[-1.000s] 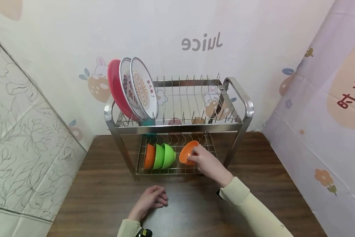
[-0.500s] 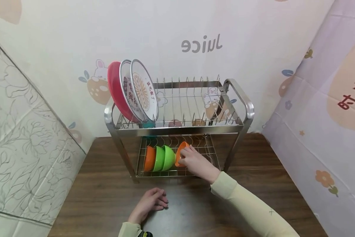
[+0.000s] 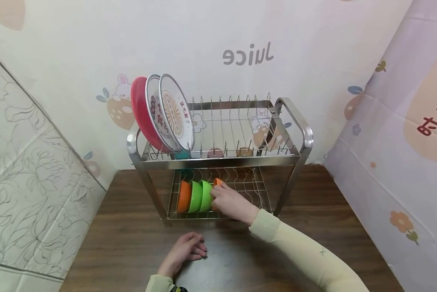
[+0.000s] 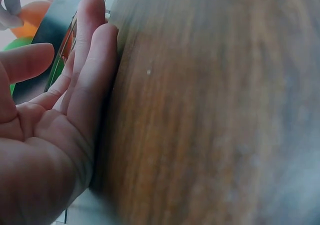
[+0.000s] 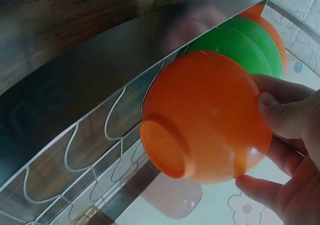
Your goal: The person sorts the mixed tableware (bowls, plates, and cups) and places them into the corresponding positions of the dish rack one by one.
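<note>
My right hand (image 3: 234,204) pinches the rim of an orange bowl (image 5: 205,100) over the lower shelf of a metal dish rack (image 3: 218,163). The bowl stands on its side, its foot ring facing the right wrist camera. In the head view my fingers cover most of it. Directly left of it, two green bowls (image 3: 206,196) and another orange bowl (image 3: 184,197) stand sideways in a row. My left hand (image 3: 186,248) rests on the wooden table in front of the rack, fingers relaxed, holding nothing.
A red plate (image 3: 140,107) and two white patterned plates (image 3: 177,117) lean at the left of the upper shelf. Behind the front bar show teal (image 3: 182,155), pink (image 3: 215,153) and amber (image 3: 245,152) rounded items. Printed cloth hangs behind the rack and to the right.
My right hand has carried the orange bowl left along the lower shelf, up to the green bowls, turning it more onto its side. My left hand has stayed put.
</note>
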{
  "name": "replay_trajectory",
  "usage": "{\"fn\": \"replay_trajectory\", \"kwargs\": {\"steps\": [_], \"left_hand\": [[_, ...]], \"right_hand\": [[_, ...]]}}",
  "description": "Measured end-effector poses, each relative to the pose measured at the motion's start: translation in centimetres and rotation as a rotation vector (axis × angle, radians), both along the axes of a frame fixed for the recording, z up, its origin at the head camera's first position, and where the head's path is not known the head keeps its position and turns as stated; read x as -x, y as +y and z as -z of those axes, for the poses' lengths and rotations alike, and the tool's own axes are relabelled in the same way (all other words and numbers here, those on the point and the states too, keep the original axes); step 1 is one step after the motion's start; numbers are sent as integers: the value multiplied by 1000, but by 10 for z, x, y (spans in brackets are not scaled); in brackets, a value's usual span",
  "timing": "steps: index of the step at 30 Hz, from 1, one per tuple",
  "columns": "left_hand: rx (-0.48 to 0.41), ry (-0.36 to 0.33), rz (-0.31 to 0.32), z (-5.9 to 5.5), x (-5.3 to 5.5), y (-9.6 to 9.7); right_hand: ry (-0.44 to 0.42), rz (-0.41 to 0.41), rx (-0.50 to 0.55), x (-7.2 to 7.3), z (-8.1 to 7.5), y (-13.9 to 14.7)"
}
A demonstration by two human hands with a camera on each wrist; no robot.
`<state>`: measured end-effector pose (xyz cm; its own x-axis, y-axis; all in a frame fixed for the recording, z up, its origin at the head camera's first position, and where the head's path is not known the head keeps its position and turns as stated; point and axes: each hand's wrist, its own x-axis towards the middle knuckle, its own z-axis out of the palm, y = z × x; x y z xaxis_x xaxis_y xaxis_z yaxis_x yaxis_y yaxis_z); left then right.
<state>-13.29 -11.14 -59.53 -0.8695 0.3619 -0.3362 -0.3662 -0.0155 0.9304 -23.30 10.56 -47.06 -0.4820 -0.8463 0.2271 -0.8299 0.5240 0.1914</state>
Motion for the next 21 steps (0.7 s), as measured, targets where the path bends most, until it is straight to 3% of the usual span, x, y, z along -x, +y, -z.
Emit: {"fn": "replay_trajectory", "kwargs": {"steps": [5, 9, 16, 21], "left_hand": [[-5, -5, -3, 0, 0, 1], [4, -10, 3, -1, 0, 3], [5, -10, -2, -1, 2, 4], [8, -3, -6, 1, 1, 5]], "right_hand": [[-12, 32, -73, 1, 4, -8], [-68, 34, -46, 2, 8, -8], [-80, -57, 167, 5, 14, 0], [-226, -78, 383, 4, 15, 10]]}}
